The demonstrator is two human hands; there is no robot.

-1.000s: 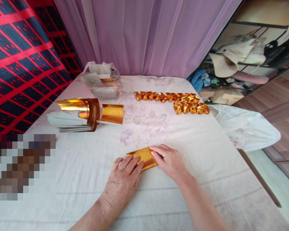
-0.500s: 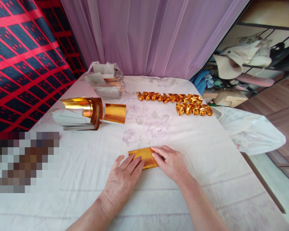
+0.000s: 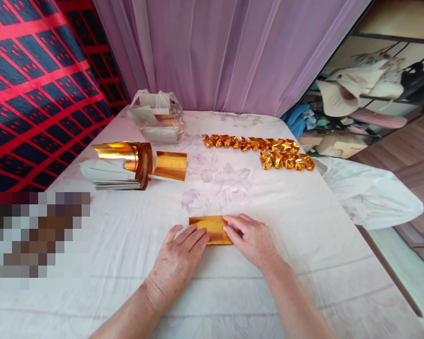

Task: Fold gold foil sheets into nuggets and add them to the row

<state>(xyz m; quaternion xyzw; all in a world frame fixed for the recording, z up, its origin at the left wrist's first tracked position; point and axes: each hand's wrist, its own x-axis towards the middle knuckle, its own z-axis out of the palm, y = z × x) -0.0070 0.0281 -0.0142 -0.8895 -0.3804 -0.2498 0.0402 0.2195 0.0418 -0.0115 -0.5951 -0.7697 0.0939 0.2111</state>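
My left hand [image 3: 180, 259] lay flat on the gold foil paper [image 3: 217, 227] on the table [image 3: 222, 292], probably to stop it sliding; my right hand [image 3: 256, 241] held its right end, maybe for straightness.

Looking like a room in a home, showing a purple curtain [image 3: 212, 52] just behind the far edge of the surface [image 3: 297, 240], a red-and-dark patterned fabric [image 3: 38, 61] beyond the left edge, and a flowered cloth [image 3: 233, 186] spread from edge to edge; pointing to household living, too, with an open shelf rack [image 3: 392, 39] past the far right corner, bearing a pale hat [image 3: 335, 99], blue cloth [image 3: 298, 121] and cardboard boxes [image 3: 342, 145], and with wood-grained boards [image 3: 419, 155] farther out beyond the right edge
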